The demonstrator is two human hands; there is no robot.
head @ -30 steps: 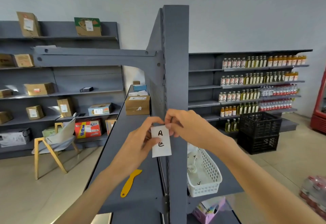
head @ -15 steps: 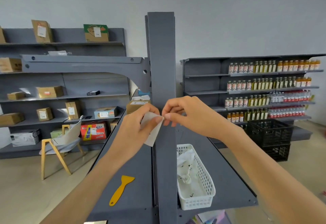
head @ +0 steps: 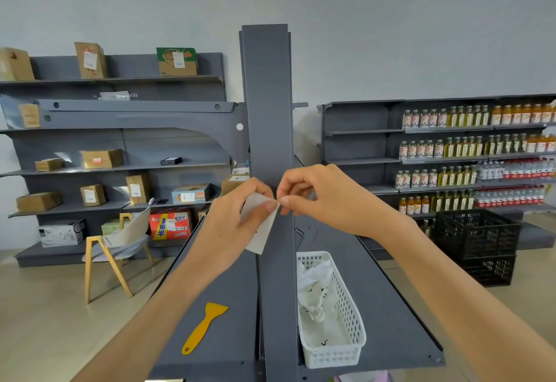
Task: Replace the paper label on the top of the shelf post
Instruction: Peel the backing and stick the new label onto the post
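- Paper label (head: 261, 225) — a white slip, is hanging in mid-air just in front of the grey shelf post (head: 266, 104), well below the post's top; its written side is facing away.
- Left hand (head: 233, 225) is clamping the label between thumb and fingers; right hand (head: 319, 198) is pinching closed at the label's upper right corner, apparently picking at a backing layer.
- Judgement: the peel is going best if the left hand is keeping the slip taut while the right is pulling slowly from the corner — a creased or self-stuck label is the risk.
- Grey shelf deck (head: 228, 285) below is carrying a yellow scraper (head: 202, 328) near left and a white basket (head: 340, 348) of crumpled paper near right.
- Far left, shelving is holding cartons; far right, bottles and black crates (head: 477, 246); a chair (head: 115, 249) is standing on the floor.
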